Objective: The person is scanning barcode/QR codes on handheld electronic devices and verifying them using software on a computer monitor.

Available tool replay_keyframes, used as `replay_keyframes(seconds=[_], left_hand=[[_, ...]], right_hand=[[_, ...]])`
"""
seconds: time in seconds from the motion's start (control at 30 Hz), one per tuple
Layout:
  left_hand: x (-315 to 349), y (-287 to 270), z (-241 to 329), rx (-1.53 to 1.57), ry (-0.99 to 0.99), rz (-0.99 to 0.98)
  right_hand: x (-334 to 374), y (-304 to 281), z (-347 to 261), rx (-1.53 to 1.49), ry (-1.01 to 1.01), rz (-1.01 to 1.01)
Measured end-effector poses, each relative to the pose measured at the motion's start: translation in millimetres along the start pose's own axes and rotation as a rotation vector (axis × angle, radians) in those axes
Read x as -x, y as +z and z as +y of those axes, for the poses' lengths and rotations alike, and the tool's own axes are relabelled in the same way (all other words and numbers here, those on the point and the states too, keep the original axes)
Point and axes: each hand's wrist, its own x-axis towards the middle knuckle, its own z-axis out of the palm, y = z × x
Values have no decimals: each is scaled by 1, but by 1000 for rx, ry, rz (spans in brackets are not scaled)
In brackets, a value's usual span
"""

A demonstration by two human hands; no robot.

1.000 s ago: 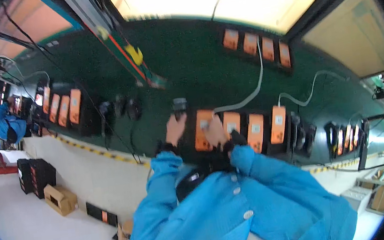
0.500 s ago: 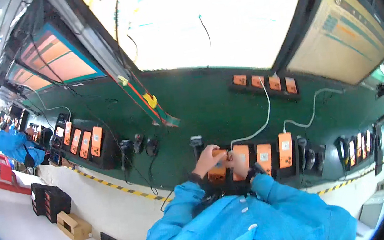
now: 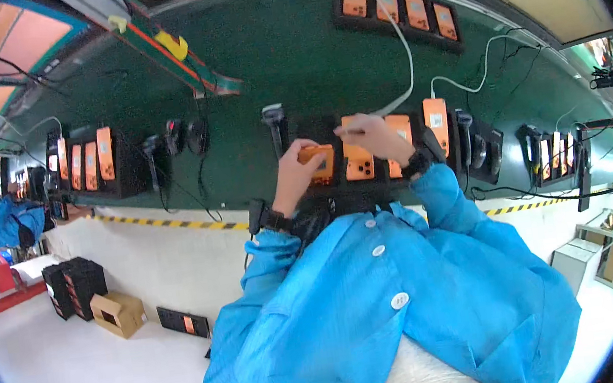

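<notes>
My left hand (image 3: 295, 176) is closed around an orange phone (image 3: 320, 165) at the left end of a black tray (image 3: 320, 127). Just right of it, my right hand (image 3: 380, 138) hovers over a second orange phone (image 3: 359, 164), its fingertips pinched near that phone's top edge. What the pinch holds, if anything, I cannot make out. A white cable (image 3: 409, 75) runs down behind my right hand, which hides its end. A third orange phone (image 3: 401, 129) is partly covered by that hand. The fourth orange phone (image 3: 435, 119), at the right, has a white cable plugged into its top.
Beyond the hands, a black tray (image 3: 397, 27) holds several orange phones. A handheld scanner (image 3: 274, 123) stands left of my hands, another scanner (image 3: 464, 126) to the right. More phones sit in a left-hand tray (image 3: 127, 167). A co-worker in blue (image 3: 8, 220) is far left.
My view has tilted down, so the bench sits higher in the picture. My right hand has moved away from the leftmost phone to above the second one; my left hand stays on the leftmost phone.
</notes>
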Motion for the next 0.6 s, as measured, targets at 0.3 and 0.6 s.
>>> replay_keyframes(seconds=[0.3,0.6], left_hand=[[17,4,-2,114,-3,14],[18,5,0,135,-20,11]], right_hand=[[-12,36,-38,-429,-3,-10],[-5,48,-33,-400,-25,108]])
